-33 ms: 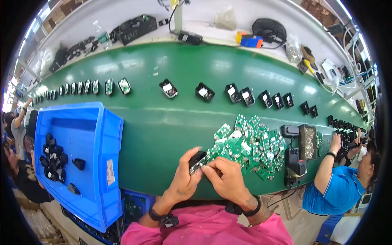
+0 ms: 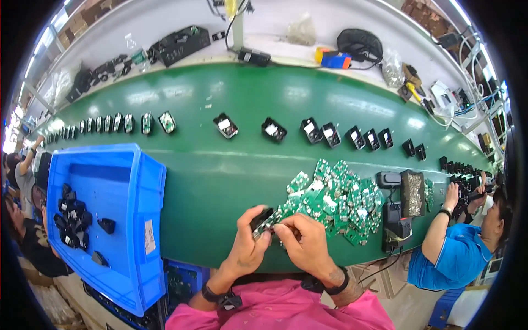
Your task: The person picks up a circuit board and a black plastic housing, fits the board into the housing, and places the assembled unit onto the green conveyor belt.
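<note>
My left hand is wrapped round a small black plastic housing, which is tilted, its open side toward my right hand. A green circuit board shows at the housing's opening. My right hand is closed in a pinch against the board's near edge, thumb and forefinger together; whatever lies between those fingertips is too small to make out. Right beyond both hands spreads a heap of green circuit boards with white and metallic parts.
A blue bin with several black housings stands at left. Across the green table runs a row of open housings. Black adapters and a box of small metal parts sit right, near a person in blue.
The view has shifted slightly, so the table sits a little lower in the picture. My hands keep the same hold; the housing is turned slightly.
</note>
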Motion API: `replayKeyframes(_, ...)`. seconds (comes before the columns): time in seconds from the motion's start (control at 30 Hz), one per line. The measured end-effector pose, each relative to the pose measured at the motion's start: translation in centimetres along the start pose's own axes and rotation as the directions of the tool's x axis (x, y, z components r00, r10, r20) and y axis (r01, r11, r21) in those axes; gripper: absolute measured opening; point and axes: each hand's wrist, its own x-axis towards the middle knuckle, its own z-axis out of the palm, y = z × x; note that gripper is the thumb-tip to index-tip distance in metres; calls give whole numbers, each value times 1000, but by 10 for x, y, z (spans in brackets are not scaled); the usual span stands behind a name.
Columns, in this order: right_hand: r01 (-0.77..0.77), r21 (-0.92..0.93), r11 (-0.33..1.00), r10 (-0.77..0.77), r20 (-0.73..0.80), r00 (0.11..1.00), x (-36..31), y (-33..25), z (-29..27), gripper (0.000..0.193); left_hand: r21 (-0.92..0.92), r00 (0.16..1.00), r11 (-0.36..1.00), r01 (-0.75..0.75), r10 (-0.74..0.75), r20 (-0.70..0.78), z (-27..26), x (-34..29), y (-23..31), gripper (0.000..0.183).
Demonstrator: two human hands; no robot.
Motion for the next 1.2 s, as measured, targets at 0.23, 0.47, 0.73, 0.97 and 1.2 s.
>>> replayKeyframes(0.23,-175,132,976,161,109,981,-6,17,-4,12,-60,975,988,140,-127,180,-16,4,8,54)
replayKeyframes(0.47,-149,246,958,176,-88,980,-15,29,11,13,41,978,983,180,-183,103,-5,6,5,51)
replayKeyframes(0.73,-42,133,990,58,-120,991,-25,35,8,11,-11,946,950,313,-310,94,-3,3,13,52)
replayKeyframes(0.97,-183,417,890,218,-38,975,-31,45,3,17,-128,947,954,272,-241,211,6,7,15,62)
replayKeyframes(1.2,-180,329,927,251,-187,950,-28,25,11,24,-347,893,830,437,-355,276,-12,6,18,59)
